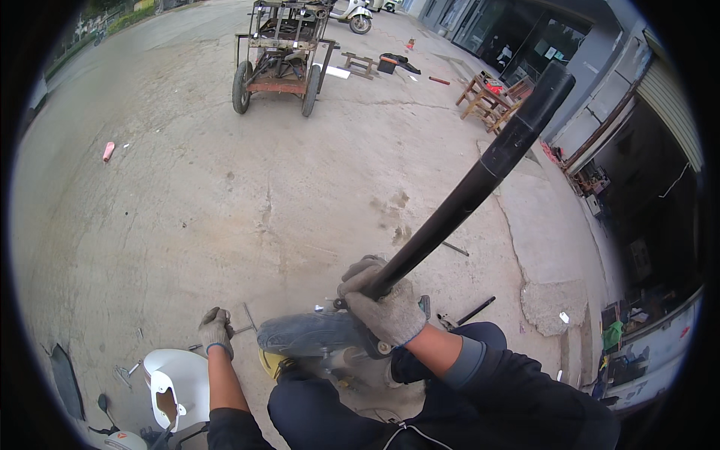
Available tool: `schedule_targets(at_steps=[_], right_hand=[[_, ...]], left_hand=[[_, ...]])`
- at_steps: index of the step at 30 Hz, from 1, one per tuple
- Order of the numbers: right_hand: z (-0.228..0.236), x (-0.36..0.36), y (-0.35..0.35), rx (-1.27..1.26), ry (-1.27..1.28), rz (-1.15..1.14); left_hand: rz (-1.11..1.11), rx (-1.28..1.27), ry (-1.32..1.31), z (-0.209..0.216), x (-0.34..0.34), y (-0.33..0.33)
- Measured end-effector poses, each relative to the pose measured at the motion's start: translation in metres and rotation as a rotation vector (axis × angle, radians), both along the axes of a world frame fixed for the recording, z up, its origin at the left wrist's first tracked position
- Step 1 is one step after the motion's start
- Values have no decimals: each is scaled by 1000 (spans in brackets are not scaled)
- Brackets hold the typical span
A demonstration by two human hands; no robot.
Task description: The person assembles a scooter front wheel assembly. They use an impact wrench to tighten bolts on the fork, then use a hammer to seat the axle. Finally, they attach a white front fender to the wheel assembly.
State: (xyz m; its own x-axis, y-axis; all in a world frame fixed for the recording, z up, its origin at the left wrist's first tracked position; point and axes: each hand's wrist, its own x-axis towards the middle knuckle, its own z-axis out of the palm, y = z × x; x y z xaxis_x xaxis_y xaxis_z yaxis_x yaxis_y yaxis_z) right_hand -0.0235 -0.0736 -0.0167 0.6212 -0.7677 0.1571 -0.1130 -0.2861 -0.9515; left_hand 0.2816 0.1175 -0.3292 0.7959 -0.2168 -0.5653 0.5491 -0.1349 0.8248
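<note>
My right hand [390, 309], in a grey work glove, is wrapped round the lower end of a long black tube [457, 199] that slants up to the right. Below that grip lies a small black-tyred wheel [304, 334], tipped on its side between my legs, with its fork or hub partly hidden by my hand. My left hand [216, 328], gloved too, is low over the ground with its fingers curled on a T-handle wrench [247, 318]. The wrench's crossbar shows to the right of that hand and its shaft passes under the glove.
Left of my legs sits a white plastic cover [184, 375] beside scattered small metal tools [127, 373]. A black-handled bar [476, 307] lies at the right. Farther off are a two-wheeled cart [277, 79], wooden stools [487, 101] and an open shopfront [645, 195].
</note>
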Motion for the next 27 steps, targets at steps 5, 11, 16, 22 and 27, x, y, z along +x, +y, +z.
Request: schedule_targets(at_steps=[5,11,16,22,27], right_hand=[[8,15,22,-256,149,-82],[17,20,49,-287,176,16],[14,9,64,-426,147,-30],[10,-8,69,-421,204,-31],[14,-20,68,-364,206,-14]], left_hand=[[-46,-444,-153,256,-12,-42],[-292,-986,-498,484,-110,-52],[-350,-1066,-532,566,-158,-45],[-413,-876,-647,597,-199,-52],[-399,-550,-844,612,-217,-58]])
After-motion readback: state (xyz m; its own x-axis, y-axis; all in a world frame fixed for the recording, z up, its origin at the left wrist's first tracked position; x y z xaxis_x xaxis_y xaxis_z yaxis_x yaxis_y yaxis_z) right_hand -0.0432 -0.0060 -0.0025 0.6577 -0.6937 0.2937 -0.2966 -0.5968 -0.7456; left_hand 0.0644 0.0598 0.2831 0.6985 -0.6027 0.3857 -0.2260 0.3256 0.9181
